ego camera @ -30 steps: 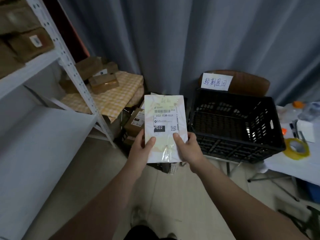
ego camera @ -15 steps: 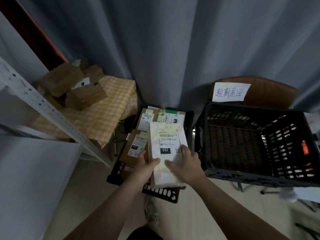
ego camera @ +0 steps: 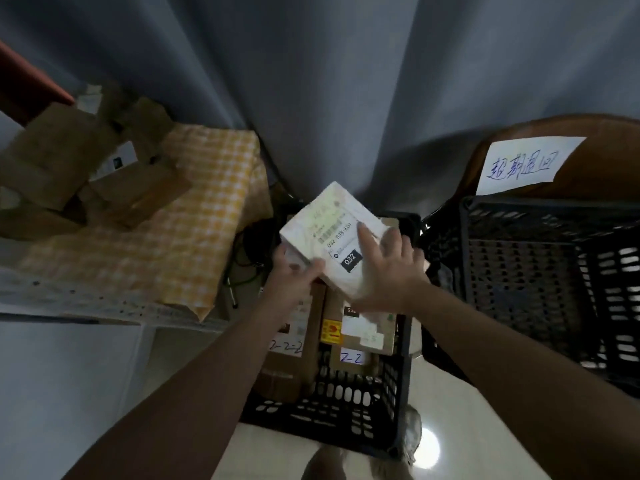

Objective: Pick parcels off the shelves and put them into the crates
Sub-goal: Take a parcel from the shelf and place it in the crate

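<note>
Reaches in from the near edge with two bare forearms, converging toward the middle of the view. Pinches the near left corner of a white parcel (ego camera: 332,220) with the left hand (ego camera: 294,277), thumb on top, remaining fingers hidden beneath. Lays the right hand (ego camera: 389,271) palm down across the parcel's right side, fingers (ego camera: 362,237) straight and spread, index pointing toward the far side. Hides the right thumb from sight. Keeps both wrists roughly straight.

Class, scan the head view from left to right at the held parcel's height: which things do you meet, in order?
From the left: pile of brown cardboard boxes → yellow checked cloth → white flat labelled parcel → right-hand black plastic lattice crate.
</note>
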